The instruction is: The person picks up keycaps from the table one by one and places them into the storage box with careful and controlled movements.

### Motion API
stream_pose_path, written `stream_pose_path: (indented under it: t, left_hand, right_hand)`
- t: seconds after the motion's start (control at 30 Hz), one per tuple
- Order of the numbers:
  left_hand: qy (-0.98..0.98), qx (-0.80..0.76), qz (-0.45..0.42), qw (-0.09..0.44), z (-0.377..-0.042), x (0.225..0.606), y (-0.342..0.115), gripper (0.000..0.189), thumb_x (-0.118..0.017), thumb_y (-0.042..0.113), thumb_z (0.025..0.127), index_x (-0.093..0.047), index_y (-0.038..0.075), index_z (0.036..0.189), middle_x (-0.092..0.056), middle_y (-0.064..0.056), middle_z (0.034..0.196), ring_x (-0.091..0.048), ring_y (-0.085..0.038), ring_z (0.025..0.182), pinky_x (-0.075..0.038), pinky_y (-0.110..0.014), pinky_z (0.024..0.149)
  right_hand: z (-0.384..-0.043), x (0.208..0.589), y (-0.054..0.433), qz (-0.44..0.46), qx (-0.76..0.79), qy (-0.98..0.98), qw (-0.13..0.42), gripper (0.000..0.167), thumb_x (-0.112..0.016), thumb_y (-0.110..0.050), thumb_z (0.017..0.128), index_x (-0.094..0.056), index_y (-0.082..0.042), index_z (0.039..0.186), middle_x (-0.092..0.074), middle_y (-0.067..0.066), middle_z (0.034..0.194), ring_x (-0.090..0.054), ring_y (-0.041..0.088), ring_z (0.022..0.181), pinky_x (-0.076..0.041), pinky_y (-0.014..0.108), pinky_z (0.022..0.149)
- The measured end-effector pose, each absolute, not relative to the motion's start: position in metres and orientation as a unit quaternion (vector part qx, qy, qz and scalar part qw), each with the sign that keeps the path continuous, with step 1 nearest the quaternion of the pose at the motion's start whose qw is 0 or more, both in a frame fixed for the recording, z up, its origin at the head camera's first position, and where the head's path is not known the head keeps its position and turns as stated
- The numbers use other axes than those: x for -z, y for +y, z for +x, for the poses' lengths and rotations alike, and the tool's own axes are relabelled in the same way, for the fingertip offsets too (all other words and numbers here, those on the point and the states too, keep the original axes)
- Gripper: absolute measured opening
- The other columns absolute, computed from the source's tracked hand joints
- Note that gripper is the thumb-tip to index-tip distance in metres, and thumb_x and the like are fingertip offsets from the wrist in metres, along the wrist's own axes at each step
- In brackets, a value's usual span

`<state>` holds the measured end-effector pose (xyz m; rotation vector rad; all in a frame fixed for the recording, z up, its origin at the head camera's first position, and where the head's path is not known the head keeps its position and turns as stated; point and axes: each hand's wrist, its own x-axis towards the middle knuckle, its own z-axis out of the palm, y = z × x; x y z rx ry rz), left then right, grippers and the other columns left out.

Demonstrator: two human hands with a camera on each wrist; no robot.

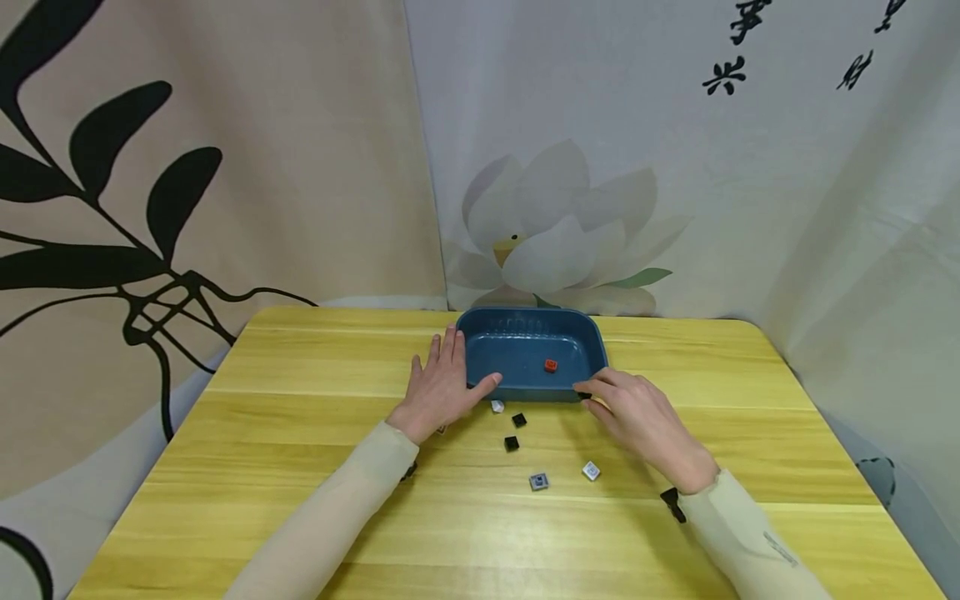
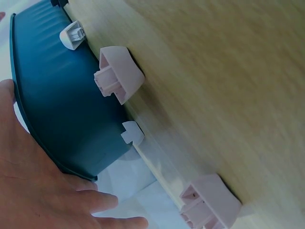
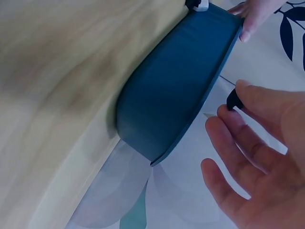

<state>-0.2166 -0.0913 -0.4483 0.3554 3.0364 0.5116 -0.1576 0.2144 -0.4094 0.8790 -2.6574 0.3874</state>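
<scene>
A dark blue tray (image 1: 513, 354) sits near the far edge of the table, with a red keycap (image 1: 551, 366) lying inside it. My left hand (image 1: 444, 390) rests against the tray's left side, thumb over the near-left corner and fingers fairly straight. At the near-right rim, my right hand (image 1: 637, 414) pinches a black keycap (image 3: 233, 101) between thumb and fingertip. In front of the tray lie two black keycaps (image 1: 512, 443), a grey keycap (image 1: 538, 482) and white keycaps (image 1: 591, 471). The left wrist view shows a pale pinkish keycap (image 2: 123, 71) from its underside.
The wooden table (image 1: 300, 467) extends around the tray on both sides. Behind it hangs a printed curtain (image 1: 322, 167) with leaf and flower patterns. Another pale keycap (image 2: 212, 202) lies on the table nearer the left wrist.
</scene>
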Motion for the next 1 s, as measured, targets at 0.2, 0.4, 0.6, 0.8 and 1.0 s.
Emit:
stream_pose_path:
  t: [0.2,0.4,0.6,0.8,1.0]
  left_hand:
    - [0.98,-0.163,0.112,0.018,-0.216,0.449,-0.092,0.11,-0.041,0.08,0.095,-0.01,0.0,0.165,-0.002,-0.016,0.173,-0.009,-0.04,0.158,-0.018,-0.072,0.117]
    - [0.98,-0.162,0.111,0.021,-0.216,0.449,-0.092,0.11,-0.041,0.08,0.095,-0.009,0.0,0.165,0.0,-0.015,0.173,-0.01,-0.04,0.158,-0.017,-0.072,0.117]
    - [0.981,-0.159,0.112,0.018,-0.216,0.45,-0.092,0.11,-0.041,0.08,0.095,-0.01,0.0,0.165,-0.002,-0.016,0.173,-0.01,-0.04,0.158,-0.018,-0.072,0.117]
    - [0.982,-0.154,0.112,0.017,-0.217,0.451,-0.091,0.11,-0.039,0.081,0.095,-0.009,0.001,0.165,-0.004,-0.016,0.173,-0.01,-0.039,0.158,-0.019,-0.071,0.117]
    - [0.982,-0.152,0.115,0.016,-0.217,0.45,-0.091,0.11,-0.039,0.081,0.095,-0.01,0.001,0.165,-0.003,-0.016,0.173,-0.01,-0.039,0.158,-0.02,-0.071,0.117]
  right_hand:
    - [-0.165,0.408,0.208,0.308,-0.14,-0.927,0.16,0.022,-0.081,-0.011,0.091,-0.08,-0.009,0.113,-0.072,0.003,0.103,-0.067,0.015,0.077,-0.054,0.032,0.066]
    - [-0.175,0.405,0.199,0.305,-0.138,-0.929,0.157,0.024,-0.082,-0.011,0.09,-0.079,-0.01,0.114,-0.071,0.003,0.104,-0.065,0.013,0.074,-0.051,0.028,0.063]
    - [-0.188,0.403,0.183,0.306,-0.135,-0.93,0.152,0.025,-0.083,-0.013,0.09,-0.08,-0.012,0.115,-0.072,0.003,0.105,-0.067,0.015,0.079,-0.053,0.03,0.065]
    - [-0.202,0.405,0.17,0.302,-0.135,-0.934,0.138,0.022,-0.08,-0.014,0.093,-0.08,-0.011,0.114,-0.072,0.004,0.105,-0.069,0.018,0.082,-0.056,0.032,0.067]
    - [-0.216,0.408,0.16,0.3,-0.134,-0.938,0.108,0.023,-0.077,-0.015,0.095,-0.079,-0.009,0.117,-0.071,0.005,0.105,-0.067,0.017,0.078,-0.055,0.031,0.066]
